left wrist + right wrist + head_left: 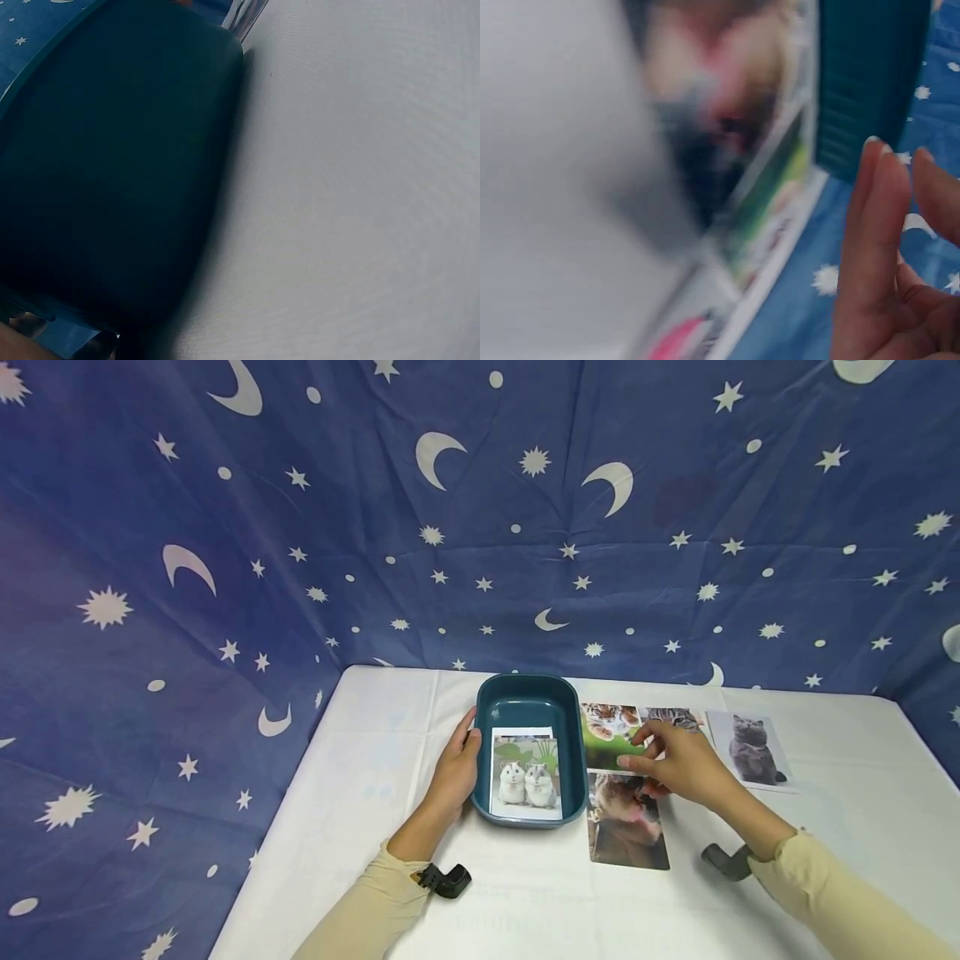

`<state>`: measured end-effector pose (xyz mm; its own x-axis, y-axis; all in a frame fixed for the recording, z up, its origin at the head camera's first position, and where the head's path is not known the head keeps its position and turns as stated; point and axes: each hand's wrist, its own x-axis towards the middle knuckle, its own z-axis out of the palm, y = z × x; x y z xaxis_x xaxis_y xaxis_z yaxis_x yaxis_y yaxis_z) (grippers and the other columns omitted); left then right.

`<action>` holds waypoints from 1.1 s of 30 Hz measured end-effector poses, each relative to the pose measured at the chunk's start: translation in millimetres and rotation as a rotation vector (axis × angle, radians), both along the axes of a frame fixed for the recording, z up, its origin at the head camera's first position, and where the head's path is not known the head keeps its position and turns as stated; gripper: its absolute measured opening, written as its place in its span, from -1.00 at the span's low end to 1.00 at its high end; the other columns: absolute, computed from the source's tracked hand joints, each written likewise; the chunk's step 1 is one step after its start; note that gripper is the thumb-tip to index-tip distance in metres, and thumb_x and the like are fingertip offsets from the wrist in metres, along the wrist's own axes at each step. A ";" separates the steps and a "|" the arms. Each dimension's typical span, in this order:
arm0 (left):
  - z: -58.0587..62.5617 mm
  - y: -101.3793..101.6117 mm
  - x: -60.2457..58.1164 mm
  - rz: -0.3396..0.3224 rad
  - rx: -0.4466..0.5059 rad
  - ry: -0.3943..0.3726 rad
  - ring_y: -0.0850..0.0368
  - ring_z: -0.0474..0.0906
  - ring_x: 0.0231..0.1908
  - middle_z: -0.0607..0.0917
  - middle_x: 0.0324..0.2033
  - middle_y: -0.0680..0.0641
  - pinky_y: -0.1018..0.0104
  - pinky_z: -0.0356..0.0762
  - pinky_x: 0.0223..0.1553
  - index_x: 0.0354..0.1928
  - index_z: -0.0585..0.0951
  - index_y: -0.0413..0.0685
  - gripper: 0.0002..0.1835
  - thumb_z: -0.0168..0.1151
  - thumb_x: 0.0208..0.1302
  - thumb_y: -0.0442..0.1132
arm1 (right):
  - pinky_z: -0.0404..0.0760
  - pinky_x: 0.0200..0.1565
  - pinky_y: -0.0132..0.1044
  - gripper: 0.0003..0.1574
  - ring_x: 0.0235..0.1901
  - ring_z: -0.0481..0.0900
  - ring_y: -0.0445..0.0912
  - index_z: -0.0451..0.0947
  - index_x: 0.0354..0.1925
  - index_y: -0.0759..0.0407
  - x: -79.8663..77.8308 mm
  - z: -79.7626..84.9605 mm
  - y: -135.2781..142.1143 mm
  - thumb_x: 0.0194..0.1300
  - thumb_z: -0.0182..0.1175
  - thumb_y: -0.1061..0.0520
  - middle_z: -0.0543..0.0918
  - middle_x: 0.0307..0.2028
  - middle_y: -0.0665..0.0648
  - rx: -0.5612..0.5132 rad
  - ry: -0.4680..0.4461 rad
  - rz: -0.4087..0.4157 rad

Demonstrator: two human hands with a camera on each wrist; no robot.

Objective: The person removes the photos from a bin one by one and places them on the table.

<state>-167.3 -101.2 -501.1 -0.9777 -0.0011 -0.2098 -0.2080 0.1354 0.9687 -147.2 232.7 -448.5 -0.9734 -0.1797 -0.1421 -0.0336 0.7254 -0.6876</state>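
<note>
1. Gripping the teal tray [528,689] by its left side, that's the left hand [453,767]; the hamster card [527,783] lies inside.
2. Over the tiger card [606,748], right of the tray, the right hand [681,764] curves, thumb and fingertips narrowly apart.

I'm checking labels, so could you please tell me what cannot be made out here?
- Head: most of the white-bordered card, under the rectangular two-hamster card.
- Head: part of the grey striped-cat card, behind the right hand.
- Right wrist: the subject of the pinkish rectangular card, blurred.
</note>
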 end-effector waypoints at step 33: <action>-0.7 -1.9 -2.1 -0.003 -0.020 -0.009 -0.06 0.15 0.54 0.31 0.54 -0.01 -0.14 0.09 0.54 0.55 0.25 0.48 -0.48 -0.10 0.64 0.02 | 0.62 -0.08 -0.20 -0.60 -0.17 0.64 -0.06 0.78 -0.13 0.10 -100.8 22.0 -151.2 0.36 0.34 -0.18 0.76 -0.16 0.04 0.168 -0.312 0.474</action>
<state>-169.4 -103.1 -501.7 -0.9759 -0.0022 -0.2182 -0.2159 0.1556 0.9639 -248.0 81.4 -426.5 -0.7000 -0.5351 -0.4729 -0.1956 0.7805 -0.5937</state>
